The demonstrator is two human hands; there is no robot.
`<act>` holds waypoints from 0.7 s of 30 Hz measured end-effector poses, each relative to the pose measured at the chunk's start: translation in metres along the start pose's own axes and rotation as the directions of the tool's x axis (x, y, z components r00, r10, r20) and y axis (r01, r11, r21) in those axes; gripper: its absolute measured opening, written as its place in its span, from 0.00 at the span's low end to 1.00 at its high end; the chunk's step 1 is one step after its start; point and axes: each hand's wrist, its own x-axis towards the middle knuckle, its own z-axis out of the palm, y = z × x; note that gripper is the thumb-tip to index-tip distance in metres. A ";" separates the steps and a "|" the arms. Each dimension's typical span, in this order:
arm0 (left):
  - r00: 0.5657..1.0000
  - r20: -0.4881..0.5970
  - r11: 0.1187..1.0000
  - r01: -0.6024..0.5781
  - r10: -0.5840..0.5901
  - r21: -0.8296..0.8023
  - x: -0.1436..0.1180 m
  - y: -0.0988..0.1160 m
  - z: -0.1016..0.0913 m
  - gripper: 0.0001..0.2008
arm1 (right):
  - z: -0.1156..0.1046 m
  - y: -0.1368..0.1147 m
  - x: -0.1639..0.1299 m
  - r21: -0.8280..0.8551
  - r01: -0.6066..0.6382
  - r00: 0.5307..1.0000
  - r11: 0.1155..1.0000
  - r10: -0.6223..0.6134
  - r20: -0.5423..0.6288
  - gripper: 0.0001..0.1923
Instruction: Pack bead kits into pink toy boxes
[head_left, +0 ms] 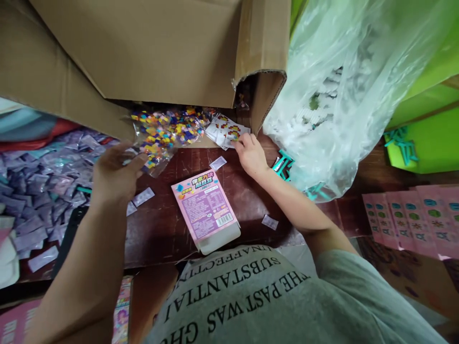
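Fingers of right hand point(251, 155) pinch card stack point(227, 131); left hand point(114, 174) spread, touching clear bag point(167, 134).

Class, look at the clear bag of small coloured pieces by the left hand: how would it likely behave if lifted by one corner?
The clear bag of coloured pieces would probably sag, since its thin film looks crumpled. The loose pieces would likely slide to the lowest end. The glossy film may be slippery for the left hand touching its edge.
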 end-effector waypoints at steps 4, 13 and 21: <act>0.987 0.014 0.915 0.155 -0.162 -0.371 -0.038 0.009 -0.009 0.38 | 0.000 -0.004 0.001 0.032 -0.025 0.999 0.999 0.024 0.039 0.24; 0.992 0.096 0.913 0.115 -0.083 -0.391 -0.073 0.026 -0.003 0.32 | -0.013 0.016 -0.020 0.498 -0.035 0.981 0.867 0.124 -0.146 0.07; 0.945 0.300 0.956 -0.041 0.132 -0.290 -0.091 0.039 0.025 0.27 | -0.085 0.006 -0.054 0.890 0.013 0.989 0.456 0.128 -0.080 0.10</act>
